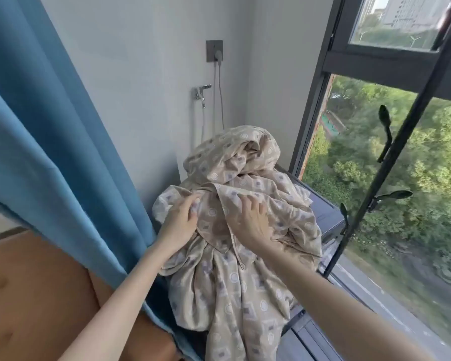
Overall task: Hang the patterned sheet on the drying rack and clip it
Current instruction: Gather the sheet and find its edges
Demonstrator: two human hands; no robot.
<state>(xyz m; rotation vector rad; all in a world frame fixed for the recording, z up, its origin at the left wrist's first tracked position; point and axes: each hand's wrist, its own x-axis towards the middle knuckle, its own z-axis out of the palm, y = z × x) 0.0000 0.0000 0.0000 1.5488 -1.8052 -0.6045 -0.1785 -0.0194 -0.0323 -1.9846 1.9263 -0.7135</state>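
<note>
Patterned sheet (235,230): a beige sheet printed with small squares and rings, heaped in a crumpled mound in the middle of the scene, on a dark grey ledge (326,214) beside the window; its near folds spill down over the ledge's front.
Left hand (179,225): laid on the left side of the mound, fingers (193,204) pinched on a fold of the sheet near its upper edge.
Right hand (250,222): set just right of the left hand, fingers (248,201) spread and curled onto the cloth – whether a fold is truly gripped cannot be told.
Drying rack (391,152): a thin black pole seen slanting from upper right down to the ledge at the right of the sheet, apart from both hands.
Clips (384,121): dark clips fixed along the pole – none touching the sheet.
Curtain (50,139): blue, hanging at the left, near the mound's left edge.
Tap (202,93): chrome, mounted on the far wall above the sheet.
Wall socket (214,50): grey, higher on the far wall, with a plug and cable inserted.
Window (401,204): at the right, with trees shown below.
</note>
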